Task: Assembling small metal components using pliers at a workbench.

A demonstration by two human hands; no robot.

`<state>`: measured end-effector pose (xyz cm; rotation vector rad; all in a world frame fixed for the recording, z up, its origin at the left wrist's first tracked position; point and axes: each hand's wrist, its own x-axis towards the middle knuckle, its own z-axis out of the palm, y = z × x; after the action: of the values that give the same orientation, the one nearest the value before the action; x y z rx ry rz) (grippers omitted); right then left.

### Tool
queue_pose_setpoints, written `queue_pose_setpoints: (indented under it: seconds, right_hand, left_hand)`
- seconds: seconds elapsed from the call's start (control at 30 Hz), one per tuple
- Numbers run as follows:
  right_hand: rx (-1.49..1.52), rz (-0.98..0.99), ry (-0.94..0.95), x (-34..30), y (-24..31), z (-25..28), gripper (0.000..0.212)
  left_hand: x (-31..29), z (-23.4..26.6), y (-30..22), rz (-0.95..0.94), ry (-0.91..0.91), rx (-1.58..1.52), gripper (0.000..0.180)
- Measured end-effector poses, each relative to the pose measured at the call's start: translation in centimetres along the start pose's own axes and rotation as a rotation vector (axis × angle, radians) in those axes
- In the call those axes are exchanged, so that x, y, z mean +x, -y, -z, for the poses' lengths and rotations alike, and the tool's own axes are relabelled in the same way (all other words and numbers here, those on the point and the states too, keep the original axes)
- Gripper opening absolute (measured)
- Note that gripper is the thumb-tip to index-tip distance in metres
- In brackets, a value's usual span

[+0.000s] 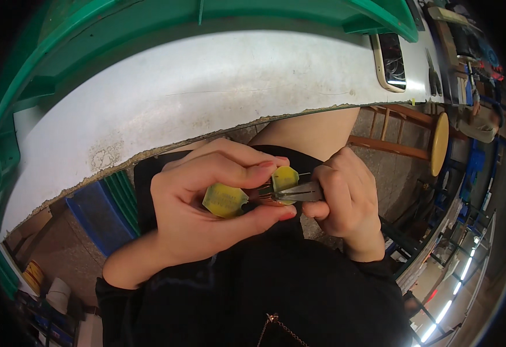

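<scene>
My left hand [212, 196] is curled round a small wound coil, its thumb and fingertips pinching it above my lap. One yellow face of the coil [225, 200] carries faint print and lies against the palm. A second yellow face [286, 174] shows beyond the fingertips, with copper-coloured wire [269, 195] between the two. My right hand [345, 196] is closed round grey metal pliers, their handles hidden in the fist. The tapered jaws of the pliers [299, 192] point left and overlap the coil's right end. Whether the jaws grip a wire is too small to tell.
A white worktable [195, 87] with a chipped front edge stands ahead, bearing a green plastic tray [230, 14] and a phone [390, 63]. To the right is a wooden stool [438, 144]. A blue crate [99, 214] sits below the table at left.
</scene>
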<state>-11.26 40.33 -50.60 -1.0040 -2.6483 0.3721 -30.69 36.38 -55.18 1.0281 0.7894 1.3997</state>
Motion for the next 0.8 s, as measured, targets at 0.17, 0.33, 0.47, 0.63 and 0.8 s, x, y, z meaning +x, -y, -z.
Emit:
queue_pose_setpoints:
  seconds: [0.17,0.33,0.47,0.63,0.8]
  right_hand:
    - [-0.047,0.019,-0.04,0.0,0.5,0.6,0.036]
    - [0.3,-0.05,-0.117,0.0,0.1,0.2,0.031]
    - [0.503,-0.235,-0.05,0.1,0.2,1.1,0.025]
    - [0.551,-0.398,0.099,0.5,0.3,1.3,0.018]
    - [0.507,-0.382,0.193,1.2,0.4,1.1,0.014]
  left_hand:
    - [0.2,0.4,-0.5,-0.055,0.066,0.033,0.044]
    - [-0.2,0.1,-0.3,0.042,0.006,-0.165,0.044]
    - [0.0,0.8,-1.5,0.307,-0.022,-0.485,0.04]
    - [0.1,1.1,-1.8,0.582,0.016,-0.71,0.042]
    - [0.3,1.2,-1.7,0.641,0.06,-0.696,0.048]
